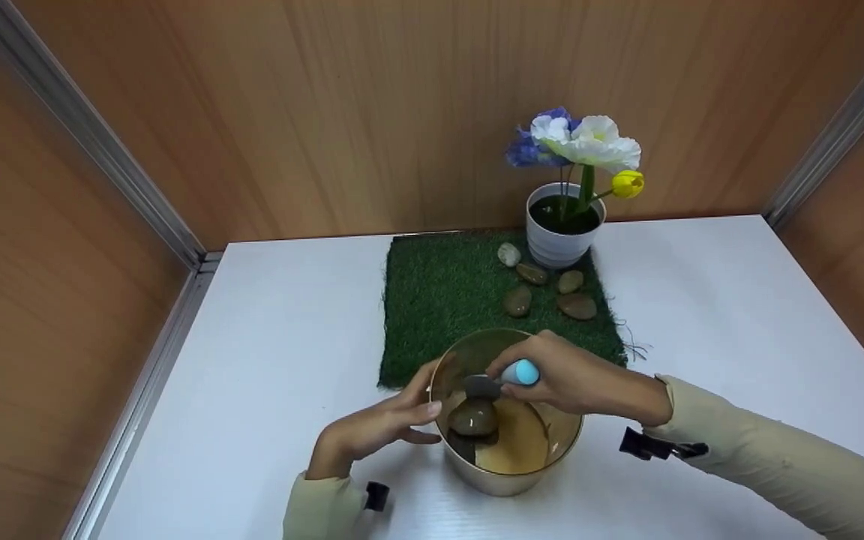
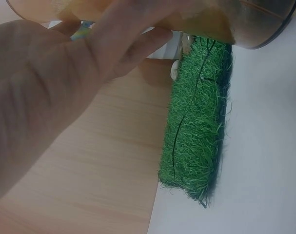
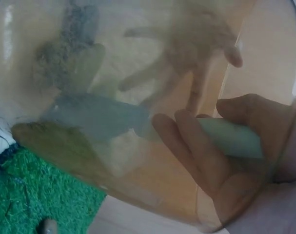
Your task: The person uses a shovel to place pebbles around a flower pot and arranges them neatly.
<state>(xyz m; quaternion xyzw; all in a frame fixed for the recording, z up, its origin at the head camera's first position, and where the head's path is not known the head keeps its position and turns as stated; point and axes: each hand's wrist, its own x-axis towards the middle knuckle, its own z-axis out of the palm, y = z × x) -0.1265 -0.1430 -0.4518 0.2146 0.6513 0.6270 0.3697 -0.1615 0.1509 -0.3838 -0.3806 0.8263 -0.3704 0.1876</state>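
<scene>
A clear amber container (image 1: 563, 446) stands at the front of the grass mat. My left hand (image 1: 383, 424) rests against its left side; the right wrist view shows that hand's spread fingers (image 3: 182, 53) through the wall. Inside the container's mouth, my right hand (image 1: 556, 371) grips the light blue handle (image 1: 520, 373) of a small trowel, its grey blade (image 1: 482, 386) pointing left and down. A smooth brown stone (image 1: 473, 417) lies right at the blade's end, above a dark patch low in the container. The blade (image 3: 99, 114) looks blurred through the wall in the right wrist view.
Behind the container lies a green artificial grass mat (image 1: 439, 292) on the white table (image 1: 282, 322). Several stones (image 1: 577, 306) lie at its right, near a white flower pot (image 1: 559, 244) with artificial flowers (image 1: 589, 142). Wooden panels (image 1: 402, 112) enclose the table.
</scene>
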